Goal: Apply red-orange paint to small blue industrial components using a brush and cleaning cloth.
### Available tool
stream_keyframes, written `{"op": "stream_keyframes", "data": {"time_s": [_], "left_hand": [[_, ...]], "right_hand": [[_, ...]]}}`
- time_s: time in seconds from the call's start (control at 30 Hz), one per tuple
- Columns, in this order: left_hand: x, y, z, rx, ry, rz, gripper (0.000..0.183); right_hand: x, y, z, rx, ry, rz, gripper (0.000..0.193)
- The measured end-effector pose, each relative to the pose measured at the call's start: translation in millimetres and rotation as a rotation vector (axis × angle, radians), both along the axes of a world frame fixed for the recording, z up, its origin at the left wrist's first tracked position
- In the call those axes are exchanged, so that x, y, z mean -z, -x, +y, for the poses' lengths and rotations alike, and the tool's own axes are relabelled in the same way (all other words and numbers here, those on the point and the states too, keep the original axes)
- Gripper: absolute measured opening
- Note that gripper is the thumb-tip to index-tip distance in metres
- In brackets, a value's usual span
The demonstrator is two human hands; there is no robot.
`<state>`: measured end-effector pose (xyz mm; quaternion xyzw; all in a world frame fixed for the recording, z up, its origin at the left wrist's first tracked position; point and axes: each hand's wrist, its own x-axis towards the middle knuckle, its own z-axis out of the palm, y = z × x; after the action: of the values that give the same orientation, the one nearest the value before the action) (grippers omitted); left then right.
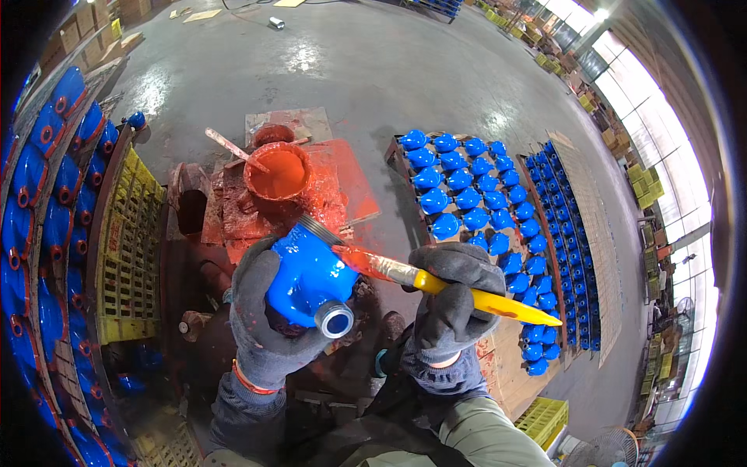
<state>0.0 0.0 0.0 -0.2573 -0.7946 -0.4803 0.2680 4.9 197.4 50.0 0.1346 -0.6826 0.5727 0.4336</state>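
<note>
Gloved left hand (263,323) curls round glossy blue, rounded metal casting (302,272), held near lap. Gloved right hand (459,294) grips yellow-handled paintbrush (429,281), red bristles (366,263) at casting's upper edge — exact contact unclear. Risks: overloaded bristles could drip, unsteady wrist could smear red over blue; slick-looking coat could let casting slip — or glove fingers could mar finish.

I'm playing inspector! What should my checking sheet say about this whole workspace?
Surface: red-stained boards on a gray floor.
Things in use: shiny blue part; red-tipped brush; red-filled pot with a stick in it.
Clutter: flat scraps on the far floor.
Hands: both gloved; left hand holds the blue part, right hand grips the brush.
Cables: dark line on the far floor, maybe a cable; too small to tell.
Surroundings: more blue parts on both sides; yellow crate at left; fan at lower right.
</note>
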Motion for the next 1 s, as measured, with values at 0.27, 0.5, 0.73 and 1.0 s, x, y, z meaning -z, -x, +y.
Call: {"op": "stream_keyframes", "data": {"time_s": [0.27,0.5,0.73,1.0], "left_hand": [[-3,4,6,0.043,-0.388,-0.232,0.099],[-6,1,3,0.512,-1.082,-0.825,0.087],[-5,8,8,0.97,-1.786,-1.017,0.086],[5,12,9,1.495,-1.763,-1.185,0.101]], "right_hand": [[1,5,1,0.039,-0.056,-0.026,0.05],[9,11,-5,0.02,-0.021,0.023,0.045],[21,18,-3,-0.258,0.23,-0.029,0.014],[30,36,5,-0.603,0.449,-0.138,0.022]]}}
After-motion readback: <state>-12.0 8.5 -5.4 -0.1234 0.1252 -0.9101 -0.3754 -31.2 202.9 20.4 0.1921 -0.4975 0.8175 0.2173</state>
